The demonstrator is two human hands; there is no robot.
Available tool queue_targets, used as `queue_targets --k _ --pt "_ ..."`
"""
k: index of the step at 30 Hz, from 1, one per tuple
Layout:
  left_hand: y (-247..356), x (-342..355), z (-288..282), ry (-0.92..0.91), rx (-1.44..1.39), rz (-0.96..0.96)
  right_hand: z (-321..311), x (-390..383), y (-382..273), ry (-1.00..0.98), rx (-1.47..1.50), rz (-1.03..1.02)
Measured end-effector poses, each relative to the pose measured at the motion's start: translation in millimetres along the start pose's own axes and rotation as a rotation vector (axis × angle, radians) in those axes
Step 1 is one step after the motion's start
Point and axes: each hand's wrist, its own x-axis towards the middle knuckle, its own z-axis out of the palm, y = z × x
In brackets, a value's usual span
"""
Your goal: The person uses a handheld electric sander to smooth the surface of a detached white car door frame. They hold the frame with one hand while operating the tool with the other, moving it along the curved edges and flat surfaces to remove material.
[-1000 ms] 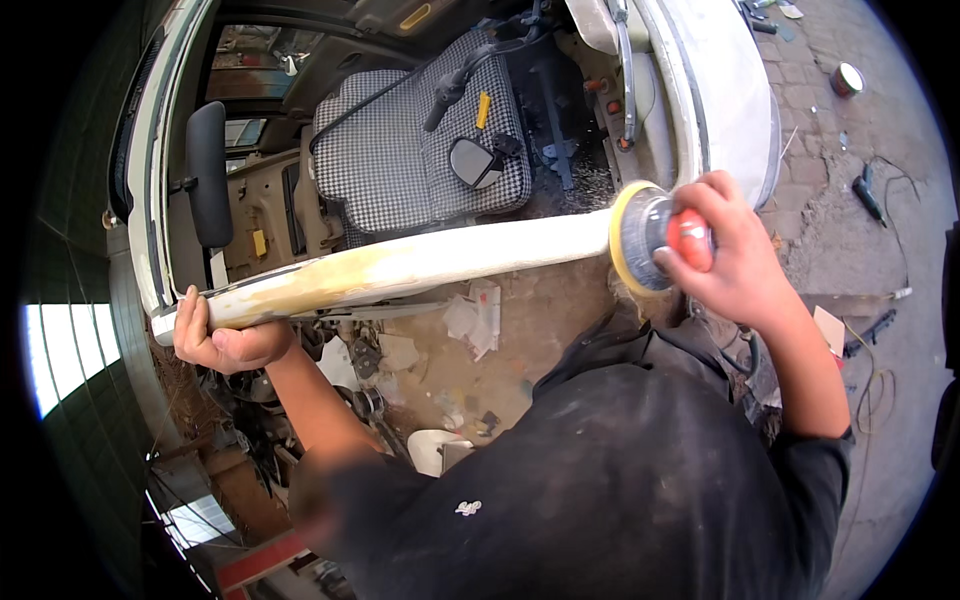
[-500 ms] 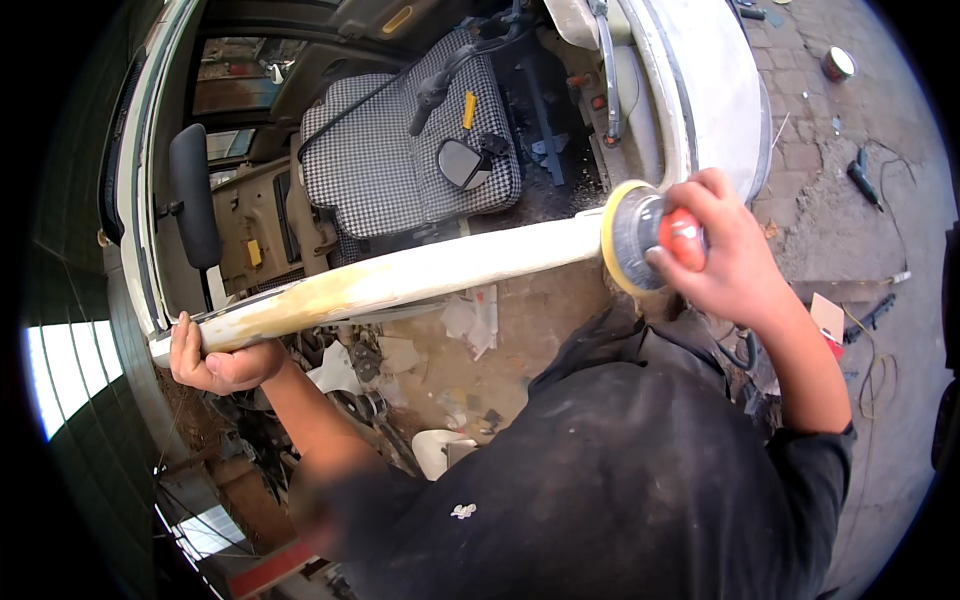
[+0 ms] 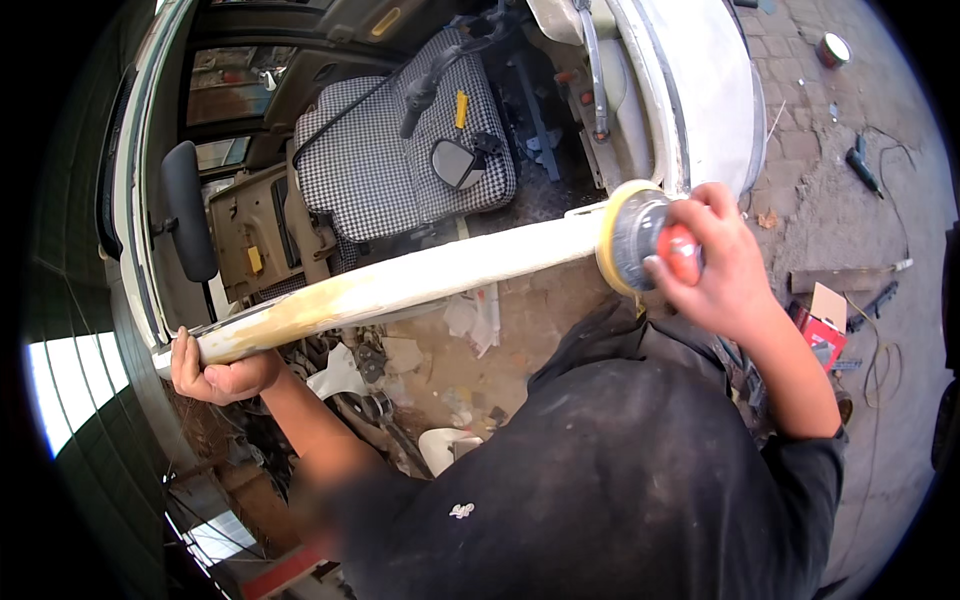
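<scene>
A worker's left hand (image 3: 230, 375) curls closed around the left end of a long white bar (image 3: 420, 280), thumb along the near side, while the right hand (image 3: 718, 265) wraps firmly over the red top of a round sander (image 3: 640, 240) at the bar's right end. The sander stands tilted on edge, its yellow-rimmed pad facing the bar. A tan patch (image 3: 270, 315) colors the bar near the left hand. The worker wears a dark shirt (image 3: 600, 470).

Just beyond the bar, inside an open vehicle cab, a checked seat (image 3: 370, 150) carries a mirror (image 3: 456, 163) near its right edge, toward the near corner, with a yellow piece (image 3: 461, 109) lying farther back. A long dark mirror (image 3: 188, 210) hangs near the bar's left end, and a white body panel (image 3: 705, 100) rises behind the sander.

On the floor (image 3: 790, 230) at right, a red box (image 3: 822, 335) sits near the worker's right arm; farther out lie a dark green corded tool (image 3: 864, 170) and, toward the far side, a can (image 3: 833, 50).
</scene>
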Motion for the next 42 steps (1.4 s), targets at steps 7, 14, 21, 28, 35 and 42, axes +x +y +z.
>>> queue_targets --k 7,14,21,28,35,42 --pt "-7 -5 5 0.012 -0.012 0.037 11 1 -22 0.061 0.069 -0.073" --pt "9 6 5 0.007 0.010 -0.025 17 -18 11 0.133 0.000 -0.051" --pt "6 5 9 0.018 0.037 0.047 33 -16 -35 0.163 0.064 -0.144" --pt "5 11 10 0.088 -0.023 0.023 66 -54 -4 0.453 -0.039 0.087" --pt "-1 9 21 0.153 -0.091 0.049 98 -54 -56 0.588 -0.001 0.002" --pt "-2 9 17 0.162 -0.102 0.032 125 -63 -40 0.747 0.006 0.121"
